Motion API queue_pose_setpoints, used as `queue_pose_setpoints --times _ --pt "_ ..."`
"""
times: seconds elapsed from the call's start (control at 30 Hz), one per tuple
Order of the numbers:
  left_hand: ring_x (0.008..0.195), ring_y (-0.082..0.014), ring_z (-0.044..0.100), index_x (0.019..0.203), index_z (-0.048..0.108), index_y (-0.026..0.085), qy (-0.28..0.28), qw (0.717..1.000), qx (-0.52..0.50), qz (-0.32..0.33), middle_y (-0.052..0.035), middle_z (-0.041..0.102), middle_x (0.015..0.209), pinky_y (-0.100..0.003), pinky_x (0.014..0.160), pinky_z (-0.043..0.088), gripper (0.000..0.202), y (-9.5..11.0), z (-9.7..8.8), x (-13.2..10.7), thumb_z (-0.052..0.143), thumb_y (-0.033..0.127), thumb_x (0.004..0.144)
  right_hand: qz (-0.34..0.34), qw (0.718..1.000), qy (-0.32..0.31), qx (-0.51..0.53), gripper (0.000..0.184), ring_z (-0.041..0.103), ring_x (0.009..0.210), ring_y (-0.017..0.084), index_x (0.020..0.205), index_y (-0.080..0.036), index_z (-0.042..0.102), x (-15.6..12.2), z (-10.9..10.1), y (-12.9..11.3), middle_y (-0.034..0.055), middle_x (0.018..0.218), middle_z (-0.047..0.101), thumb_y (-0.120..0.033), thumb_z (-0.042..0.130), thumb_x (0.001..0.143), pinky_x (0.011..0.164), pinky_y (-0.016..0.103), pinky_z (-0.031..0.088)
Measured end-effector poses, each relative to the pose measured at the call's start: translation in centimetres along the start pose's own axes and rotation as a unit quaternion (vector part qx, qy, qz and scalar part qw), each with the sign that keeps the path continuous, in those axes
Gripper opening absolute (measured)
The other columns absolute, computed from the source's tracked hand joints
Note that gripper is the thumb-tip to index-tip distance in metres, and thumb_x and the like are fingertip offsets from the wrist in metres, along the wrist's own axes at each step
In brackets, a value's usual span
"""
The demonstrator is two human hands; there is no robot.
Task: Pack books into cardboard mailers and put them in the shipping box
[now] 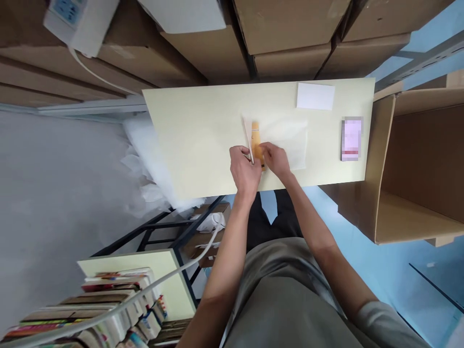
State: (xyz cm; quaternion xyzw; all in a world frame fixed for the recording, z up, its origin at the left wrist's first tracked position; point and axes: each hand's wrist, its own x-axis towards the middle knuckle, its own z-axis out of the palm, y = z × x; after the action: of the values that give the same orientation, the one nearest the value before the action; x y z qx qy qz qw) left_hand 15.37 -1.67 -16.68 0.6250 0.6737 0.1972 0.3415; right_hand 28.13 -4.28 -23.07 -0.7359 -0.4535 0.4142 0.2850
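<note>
A thin book with an orange cover (255,137) stands tilted on edge near the middle of the cream tabletop, its pale pages facing left. My left hand (245,169) is closed around its lower end. At the right side of the orange cover, my right hand (275,158) has its fingertips pinched together; whether they grip the cover or the edge of the sheet is hidden. A thin translucent sheet (295,142) lies flat on the table, just right of the book and partly behind my right hand.
The narrow tabletop (195,140) also carries a white card (315,96) and a blurred pinkish pack (351,139). Cardboard boxes (290,29) line the far side. An open carton (384,203) stands right. A power strip (81,24), white plastic bags (148,169) and stacked books (90,309) are left.
</note>
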Motion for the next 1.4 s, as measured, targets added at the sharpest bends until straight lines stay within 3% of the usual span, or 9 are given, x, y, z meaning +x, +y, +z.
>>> queue_pose_setpoints --times 0.1,0.23,0.43,0.63,0.73,0.9,1.07,1.17,1.4 --pt "0.079 -0.0161 0.057 0.103 0.043 0.028 0.011 1.000 -0.010 0.010 -0.0002 0.054 0.106 -0.033 0.080 0.052 0.044 0.4 0.7 -0.1 0.066 -0.004 0.082 -0.034 0.992 0.065 0.099 0.039 0.078 0.094 0.020 0.126 -0.024 0.075 0.2 -2.2 -1.1 0.0085 0.120 0.083 -0.052 0.050 0.116 0.090 0.035 0.064" --pt "0.090 -0.0183 0.062 0.105 0.043 0.028 0.019 0.999 -0.020 0.040 -0.0018 0.054 0.109 -0.033 0.082 0.053 0.043 1.2 1.6 -0.7 0.063 -0.004 0.084 -0.052 0.988 0.048 0.138 0.054 0.078 0.098 0.020 0.135 -0.027 0.074 1.5 -3.8 -2.9 0.0067 0.121 0.081 -0.072 0.063 0.108 0.091 0.035 0.067" --pt "0.103 -0.0214 0.063 0.110 0.042 0.028 -0.007 0.996 -0.052 0.069 -0.0053 0.053 0.117 -0.038 0.088 0.057 0.050 3.4 5.0 -2.6 0.060 -0.008 0.081 -0.053 0.991 0.058 0.112 0.039 0.076 0.093 0.019 0.133 -0.026 0.073 3.5 -5.7 -1.5 0.0042 0.115 0.078 -0.056 0.066 0.111 0.090 0.035 0.066" --pt "0.139 -0.0369 0.058 0.121 0.045 0.024 -0.057 0.994 -0.081 0.056 -0.0198 0.054 0.137 -0.059 0.115 0.056 0.043 4.2 10.7 -3.6 0.061 -0.003 0.091 -0.041 0.997 0.070 -0.013 0.032 0.070 0.088 0.020 0.123 -0.023 0.073 4.6 -8.3 2.6 0.0047 0.103 0.070 -0.047 0.053 0.116 0.085 0.039 0.063" --pt "0.151 -0.0433 0.052 0.136 0.047 0.020 -0.082 0.992 -0.073 0.061 -0.0265 0.049 0.154 -0.066 0.122 0.051 0.047 3.4 12.1 -4.1 0.068 0.007 0.095 -0.032 0.993 0.071 -0.084 0.030 0.066 0.092 0.024 0.117 -0.024 0.074 5.2 -8.4 4.3 0.0063 0.097 0.067 -0.043 0.050 0.118 0.087 0.041 0.062" --pt "0.160 -0.0401 0.047 0.142 0.053 0.022 -0.141 0.981 -0.093 0.100 -0.0238 0.051 0.162 -0.062 0.130 0.046 0.046 0.7 9.8 -3.5 0.073 0.021 0.100 -0.012 0.989 0.108 -0.097 0.034 0.069 0.098 0.024 0.139 -0.022 0.074 4.2 -8.8 5.5 0.0090 0.108 0.069 -0.037 0.053 0.116 0.092 0.041 0.062" --pt "0.130 -0.0327 0.064 0.132 0.062 0.019 -0.031 0.997 -0.076 -0.014 -0.0180 0.064 0.137 -0.059 0.121 0.052 0.033 -2.5 5.9 -0.9 0.073 0.018 0.101 0.030 0.990 0.102 -0.094 0.032 0.072 0.088 0.021 0.133 -0.020 0.080 0.0 -9.5 5.3 0.0109 0.115 0.076 -0.029 0.056 0.113 0.091 0.041 0.062" --pt "0.098 -0.0243 0.068 0.124 0.064 0.016 -0.035 0.992 -0.081 -0.094 -0.0128 0.067 0.118 -0.058 0.108 0.057 0.025 -3.6 5.8 0.3 0.073 0.016 0.101 0.052 0.990 0.092 -0.093 0.029 0.073 0.085 0.021 0.120 -0.021 0.085 -1.7 -8.4 5.2 0.0103 0.113 0.079 -0.026 0.058 0.111 0.087 0.038 0.060" --pt "0.088 -0.0220 0.068 0.107 0.064 0.029 -0.047 0.977 -0.173 -0.117 -0.0037 0.066 0.101 -0.054 0.097 0.061 0.021 -1.9 6.5 0.2 0.082 0.028 0.096 0.092 0.984 0.120 -0.094 0.035 0.075 0.094 0.022 0.130 -0.022 0.083 -2.3 -6.4 4.9 0.0123 0.126 0.078 -0.023 0.053 0.112 0.083 0.035 0.059"
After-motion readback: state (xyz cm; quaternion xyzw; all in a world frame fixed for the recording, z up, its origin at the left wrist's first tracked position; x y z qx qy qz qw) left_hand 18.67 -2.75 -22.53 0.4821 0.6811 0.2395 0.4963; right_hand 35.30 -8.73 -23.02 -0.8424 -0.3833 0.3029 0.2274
